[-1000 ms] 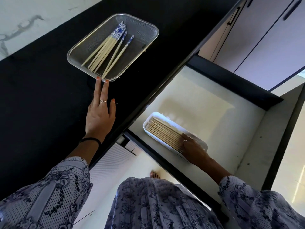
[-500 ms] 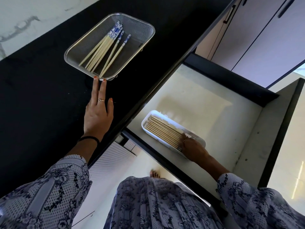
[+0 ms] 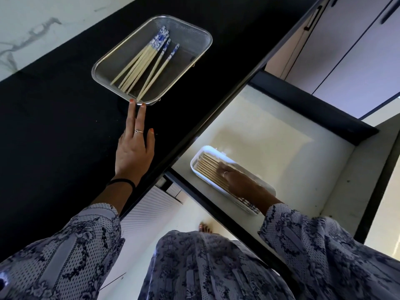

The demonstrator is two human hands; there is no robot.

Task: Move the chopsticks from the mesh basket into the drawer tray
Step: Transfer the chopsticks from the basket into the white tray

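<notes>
Dim counter (image 3: pixel 54 126), sunlit drawer (image 3: pixel 270 135), perhaps wide-angle warping

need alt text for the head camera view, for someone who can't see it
A person's right hand rests on pale wooden chopsticks in a white plastic tray inside an open drawer. The left hand reaches flat across the black countertop, fingertips at the rim of a metal mesh basket of blue-patterned chopsticks.

Black countertop (image 3: pixel 54 131) bearing mesh basket (image 3: pixel 194 33), open drawer (image 3: pixel 281 135) floor bearing white tray (image 3: pixel 195 161)
</notes>
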